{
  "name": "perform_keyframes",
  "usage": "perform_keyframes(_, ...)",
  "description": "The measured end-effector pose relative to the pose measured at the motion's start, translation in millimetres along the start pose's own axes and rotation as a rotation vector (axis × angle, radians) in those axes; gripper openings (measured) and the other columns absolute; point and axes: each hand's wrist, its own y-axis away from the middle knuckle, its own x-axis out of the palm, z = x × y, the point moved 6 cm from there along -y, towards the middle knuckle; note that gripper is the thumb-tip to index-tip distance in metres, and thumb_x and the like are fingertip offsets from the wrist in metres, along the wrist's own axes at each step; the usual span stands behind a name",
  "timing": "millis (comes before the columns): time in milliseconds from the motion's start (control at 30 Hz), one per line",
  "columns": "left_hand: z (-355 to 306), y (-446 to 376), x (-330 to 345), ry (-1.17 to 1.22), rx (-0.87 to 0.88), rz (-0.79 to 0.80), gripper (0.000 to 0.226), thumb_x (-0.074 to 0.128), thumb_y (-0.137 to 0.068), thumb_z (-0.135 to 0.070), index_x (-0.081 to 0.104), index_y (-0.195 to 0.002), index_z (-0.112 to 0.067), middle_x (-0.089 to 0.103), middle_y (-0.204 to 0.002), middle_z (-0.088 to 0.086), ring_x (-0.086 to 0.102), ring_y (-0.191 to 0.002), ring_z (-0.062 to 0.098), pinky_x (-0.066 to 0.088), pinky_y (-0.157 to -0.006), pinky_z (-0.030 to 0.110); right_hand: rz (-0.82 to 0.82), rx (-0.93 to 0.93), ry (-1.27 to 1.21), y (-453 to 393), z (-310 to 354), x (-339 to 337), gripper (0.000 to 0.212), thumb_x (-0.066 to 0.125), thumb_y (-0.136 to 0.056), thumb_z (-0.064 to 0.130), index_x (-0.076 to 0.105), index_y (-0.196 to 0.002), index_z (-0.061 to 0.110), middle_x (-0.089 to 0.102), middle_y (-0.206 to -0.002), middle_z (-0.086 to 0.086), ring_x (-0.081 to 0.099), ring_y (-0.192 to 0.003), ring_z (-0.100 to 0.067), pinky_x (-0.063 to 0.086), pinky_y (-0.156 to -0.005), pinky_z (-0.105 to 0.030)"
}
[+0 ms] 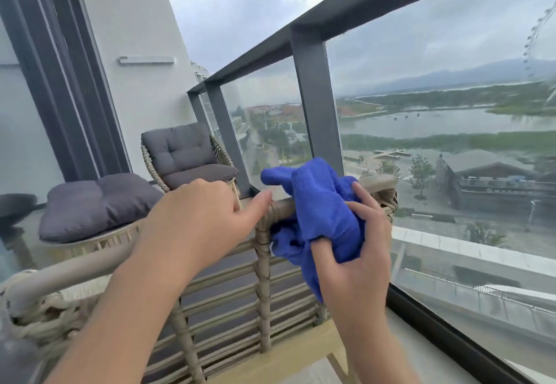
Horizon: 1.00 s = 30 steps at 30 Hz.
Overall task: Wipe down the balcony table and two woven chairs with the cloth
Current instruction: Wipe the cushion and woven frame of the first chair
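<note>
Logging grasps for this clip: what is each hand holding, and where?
Right hand grips the bunched blue cloth at its middle; left hand rests on the chair's top rail.

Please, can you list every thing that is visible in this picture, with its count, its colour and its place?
cloth: one, blue, bunched over the near chair's top rail
woven chair: two, beige; near one in front, far one by the wall with grey cushions
table: one, beige, between the chairs, grey cushion on it
railing: one, dark grey with glass, right side
left hand: one, rests on the near chair's rail
right hand: one, fingers grip the cloth
</note>
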Motion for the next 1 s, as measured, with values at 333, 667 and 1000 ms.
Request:
perform_keyframes(333, -6, 6, 0, -0.134, 0.126, -0.042, 0.083, 0.026, -0.079, -0.093, 0.054, -0.055, -0.019, 0.051, -0.056, -0.006, 0.05, -0.057, 0.011, 0.037, -0.053, 0.031, -0.064, 0.464, -0.24, 44, -1, 17, 0.06, 0.065, -0.087, 0.029, 0.051, -0.145, 0.038, 0.055, -0.144, 0.012, 0.052, -0.136, -0.012, 0.043, -0.115, -0.049)
perform_keyframes(667, -12, -4, 6, -0.141, 0.047, 0.0, 0.081, 0.029, -0.078, -0.094, 0.055, -0.062, -0.019, 0.055, -0.067, -0.004, 0.057, -0.069, 0.023, 0.042, -0.061, 0.033, -0.017, 0.342, -0.003, 54, -23, 26, 0.081, 0.072, -0.074, 0.023, 0.043, -0.149, 0.029, 0.043, -0.153, 0.002, 0.037, -0.146, -0.017, 0.032, -0.121, -0.043)
perform_keyframes(1000, -38, -27, 22, -0.172, 0.12, -0.102, 0.082, 0.022, -0.084, -0.09, 0.058, -0.062, -0.019, 0.057, -0.066, -0.003, 0.059, -0.065, 0.02, 0.054, -0.063, 0.033, -0.327, 0.515, -0.267, 0, -82, -56, 0.038, 0.059, -0.1, 0.008, 0.056, -0.134, 0.024, 0.067, -0.112, 0.01, 0.066, -0.087, 0.005, 0.052, -0.073, -0.014)
